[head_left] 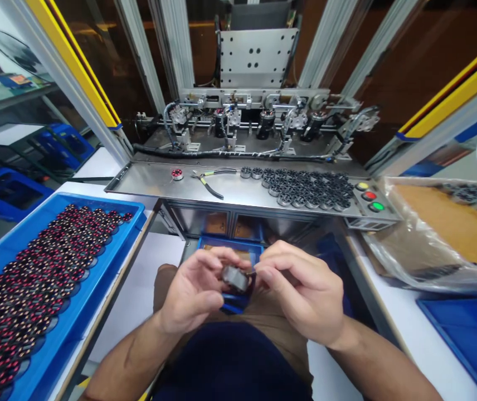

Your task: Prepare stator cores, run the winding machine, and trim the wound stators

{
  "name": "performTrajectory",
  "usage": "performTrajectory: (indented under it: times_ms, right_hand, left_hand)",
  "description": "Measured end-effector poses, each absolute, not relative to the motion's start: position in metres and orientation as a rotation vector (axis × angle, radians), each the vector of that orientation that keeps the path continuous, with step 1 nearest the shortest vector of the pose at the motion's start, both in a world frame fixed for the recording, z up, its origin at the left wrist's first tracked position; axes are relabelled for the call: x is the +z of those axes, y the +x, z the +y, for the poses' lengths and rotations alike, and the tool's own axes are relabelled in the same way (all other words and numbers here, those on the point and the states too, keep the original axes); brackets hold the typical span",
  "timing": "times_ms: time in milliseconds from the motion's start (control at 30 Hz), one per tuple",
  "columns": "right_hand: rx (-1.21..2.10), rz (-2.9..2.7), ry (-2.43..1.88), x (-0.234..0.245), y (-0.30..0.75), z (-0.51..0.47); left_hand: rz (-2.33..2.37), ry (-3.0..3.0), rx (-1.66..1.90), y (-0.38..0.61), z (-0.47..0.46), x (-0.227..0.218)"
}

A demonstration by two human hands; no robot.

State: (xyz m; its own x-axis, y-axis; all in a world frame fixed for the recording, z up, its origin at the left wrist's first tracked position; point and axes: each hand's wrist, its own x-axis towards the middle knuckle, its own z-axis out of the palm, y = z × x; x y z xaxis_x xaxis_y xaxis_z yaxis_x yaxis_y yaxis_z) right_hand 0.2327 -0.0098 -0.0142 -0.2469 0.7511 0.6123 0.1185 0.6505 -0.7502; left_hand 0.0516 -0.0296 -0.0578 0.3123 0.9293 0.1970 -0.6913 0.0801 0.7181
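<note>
In front of my lap, my left hand point(196, 284) curls its fingers and thumb round a small round motor part point(235, 278), grey and dark, its detail blurred. My right hand point(301, 289) is closed in a pinch at the part's right edge. What sits between those fingertips is hidden, though a thin dark line runs from the part toward them. Past my hands, on the metal ledge point(146, 181), lie a red-topped motor part point(177, 174), wire cutters with black and yellow-green handles point(212, 186), and a cluster of dark round motor parts point(305, 186).
On the left stands a blue tray point(136, 214) full of red and copper wound parts. A machine with clamps point(230, 120) spans the back. Control buttons point(370, 196), a plastic-lined box point(439, 223) and a blue bin point(468, 334) are on the right.
</note>
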Motion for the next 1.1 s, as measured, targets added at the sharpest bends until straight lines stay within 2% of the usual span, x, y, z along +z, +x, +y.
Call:
performTrajectory:
  times_ms: [100,233,300,800,967,1100]
  right_hand:
    - [0.734,-1.766,-0.593,-0.015,0.233,-0.007]
    - [0.740,-1.820,-0.488,-0.016,0.236,-0.005]
    - [0.729,-1.835,-0.485,-0.016,0.238,-0.005]
    - [0.709,-1.709,-0.667,-0.019,0.233,-0.007]
    - [0.676,-1.690,-0.655,-0.017,0.230,-0.009]
    - [0.765,-1.536,-0.844,-0.018,0.224,-0.015]
  left_hand:
    - [0.370,0.757,1.248,0.051,-0.025,-0.058]
    - [0.302,0.701,0.687,0.052,-0.019,-0.063]
    - [0.222,0.701,0.559,0.052,-0.019,-0.066]
    - [0.646,1.098,1.358,0.055,-0.027,-0.066]
    - [0.636,1.194,1.481,0.058,-0.025,-0.069]
    - [0.634,1.134,1.482,0.056,-0.020,-0.069]
